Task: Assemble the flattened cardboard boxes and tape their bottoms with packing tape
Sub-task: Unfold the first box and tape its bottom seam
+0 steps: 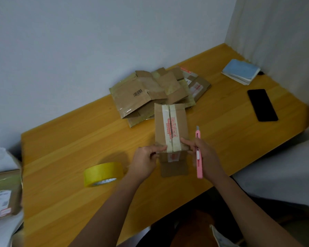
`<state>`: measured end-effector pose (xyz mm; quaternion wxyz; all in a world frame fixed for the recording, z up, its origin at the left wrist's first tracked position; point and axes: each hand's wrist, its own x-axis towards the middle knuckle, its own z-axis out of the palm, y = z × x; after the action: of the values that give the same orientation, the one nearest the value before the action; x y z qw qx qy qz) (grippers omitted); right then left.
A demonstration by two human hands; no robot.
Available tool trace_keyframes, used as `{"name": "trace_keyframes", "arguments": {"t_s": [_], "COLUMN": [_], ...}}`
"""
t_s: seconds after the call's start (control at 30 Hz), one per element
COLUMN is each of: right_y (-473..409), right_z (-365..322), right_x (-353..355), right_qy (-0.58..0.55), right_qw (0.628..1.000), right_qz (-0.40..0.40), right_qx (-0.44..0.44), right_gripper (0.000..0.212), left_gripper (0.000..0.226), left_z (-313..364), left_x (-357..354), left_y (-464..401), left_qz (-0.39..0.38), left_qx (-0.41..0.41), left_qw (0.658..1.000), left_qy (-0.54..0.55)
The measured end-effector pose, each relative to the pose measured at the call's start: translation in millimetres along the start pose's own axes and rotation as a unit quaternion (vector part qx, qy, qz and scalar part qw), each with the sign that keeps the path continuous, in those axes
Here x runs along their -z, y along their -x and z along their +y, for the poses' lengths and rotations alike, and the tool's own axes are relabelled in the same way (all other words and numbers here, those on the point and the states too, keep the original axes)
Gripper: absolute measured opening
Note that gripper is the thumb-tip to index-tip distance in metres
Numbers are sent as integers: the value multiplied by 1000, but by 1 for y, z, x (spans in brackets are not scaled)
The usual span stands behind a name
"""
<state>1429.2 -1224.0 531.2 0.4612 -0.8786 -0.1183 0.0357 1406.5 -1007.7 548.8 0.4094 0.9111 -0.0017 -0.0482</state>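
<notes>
From the head view, an assembled cardboard box (171, 126) stands on the yellow wooden tabletop (78, 139), its upper face closed along a seam covered by a pale strip of tape with red print. The left hand (144, 162) pinches the box's near left corner, its grip closed on the cardboard. The right hand (204, 155) has its grip clenched around a pink utility knife (198, 154), and its forefinger seems to touch the box's near right edge. A roll of yellow packing tape (103, 173) lies just left of the left hand. Behind the box sits a pile of flattened boxes (157, 90). A black phone (262, 105) and a blue-covered notebook (241, 71) lie far right.
</notes>
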Motion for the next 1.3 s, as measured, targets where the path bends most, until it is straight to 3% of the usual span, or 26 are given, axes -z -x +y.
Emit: {"name": "trace_keyframes", "arguments": {"t_s": [0.07,0.17,0.3,0.5,0.63,0.8,0.9,1.07,1.17,1.23,1.3], "right_y": [-1,-4,-5,-4,0,0,2,0,5,10,5], "right_z": [0,2,-4,-2,5,7,4,0,-11,-11,-10], "right_x": [7,8,10,9,-3,-15,-18,-14,-10,-10,-13], "right_qy": [30,-7,-6,-12,14,48,59,99,67,7,-49], "right_qw": [998,998,999,999,999,997,997,990,991,986,978], "right_qz": [-55,-67,-35,-26,8,52,40,81,111,153,182], "right_qx": [13,8,37,27,28,41,33,62,-25,-60,-90], "right_gripper": [21,25,30,11,44,30,37,25,27,26,27], "left_gripper": [60,70,48,45,40,36,29,27,41,56,58], "left_z": [-3,-7,-12,-13,-11,-9,-8,-3,1,6,13], "left_x": [14,24,14,7,-4,-16,-15,-5,5,9,8], "left_y": [0,-3,-8,-8,-3,1,-2,-3,2,6,2], "left_qz": [-73,-115,-45,-22,42,93,90,42,12,27,53], "left_qx": [-21,-39,-69,-70,-56,-60,-63,45,115,161,219], "left_qw": [997,991,995,997,997,994,994,990,964,936,919], "left_qy": [-28,-56,-50,-32,-14,-10,9,124,241,313,325]}}
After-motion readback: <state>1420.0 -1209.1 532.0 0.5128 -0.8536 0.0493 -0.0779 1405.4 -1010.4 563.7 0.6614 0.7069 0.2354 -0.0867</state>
